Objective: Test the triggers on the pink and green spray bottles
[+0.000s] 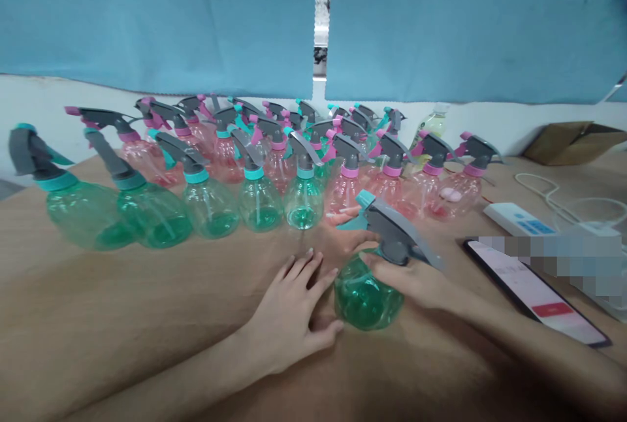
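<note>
Right grip (415, 278) clamped on green spray bottle (367, 301), fingers partly hidden; left grip (292, 317) spread apart.

Indoor light, moderate – soft shadows under hands (289, 317); edges stretched – slight blur; phone patch pixelated

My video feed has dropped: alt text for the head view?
The right hand grips a green spray bottle by its neck; the left hand rests on the table beside it. Behind stand more green bottles and pink ones; a phone lies at right.
</note>
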A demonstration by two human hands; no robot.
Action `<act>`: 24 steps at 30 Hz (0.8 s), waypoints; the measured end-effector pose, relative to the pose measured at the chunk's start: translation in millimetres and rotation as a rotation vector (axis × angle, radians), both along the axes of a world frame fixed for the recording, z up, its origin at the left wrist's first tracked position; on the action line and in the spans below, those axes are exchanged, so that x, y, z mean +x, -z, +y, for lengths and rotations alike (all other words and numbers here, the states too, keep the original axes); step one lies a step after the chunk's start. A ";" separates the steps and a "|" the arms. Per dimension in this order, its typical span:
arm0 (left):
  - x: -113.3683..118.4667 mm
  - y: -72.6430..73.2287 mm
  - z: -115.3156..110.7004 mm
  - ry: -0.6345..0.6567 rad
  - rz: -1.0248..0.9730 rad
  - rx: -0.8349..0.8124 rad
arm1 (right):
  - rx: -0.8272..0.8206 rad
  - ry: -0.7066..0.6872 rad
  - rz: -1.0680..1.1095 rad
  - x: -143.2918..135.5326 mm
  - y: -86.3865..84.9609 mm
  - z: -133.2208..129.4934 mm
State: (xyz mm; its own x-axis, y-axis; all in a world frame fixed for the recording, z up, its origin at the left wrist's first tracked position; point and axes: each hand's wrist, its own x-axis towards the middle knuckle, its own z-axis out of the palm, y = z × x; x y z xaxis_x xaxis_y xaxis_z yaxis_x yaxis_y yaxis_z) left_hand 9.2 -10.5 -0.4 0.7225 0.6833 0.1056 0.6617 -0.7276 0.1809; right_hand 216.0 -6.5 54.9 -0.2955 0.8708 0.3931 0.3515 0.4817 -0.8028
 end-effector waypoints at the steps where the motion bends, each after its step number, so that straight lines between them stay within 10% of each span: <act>1: 0.0 0.1 0.0 0.000 -0.004 -0.004 | -0.017 -0.010 -0.006 0.4 0.1 0.2; 24: -4.0 -0.3 1.5 0.034 0.015 0.039 | -0.047 -0.038 -0.032 -1.4 -8.7 -0.8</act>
State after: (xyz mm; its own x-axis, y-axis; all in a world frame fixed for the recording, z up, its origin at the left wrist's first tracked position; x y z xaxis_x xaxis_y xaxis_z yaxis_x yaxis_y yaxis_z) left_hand 5.2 -9.1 -0.1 0.7472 0.6537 0.1202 0.6387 -0.7562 0.1424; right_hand 214.7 -7.3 63.6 -0.3405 0.8758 0.3422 0.3598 0.4576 -0.8131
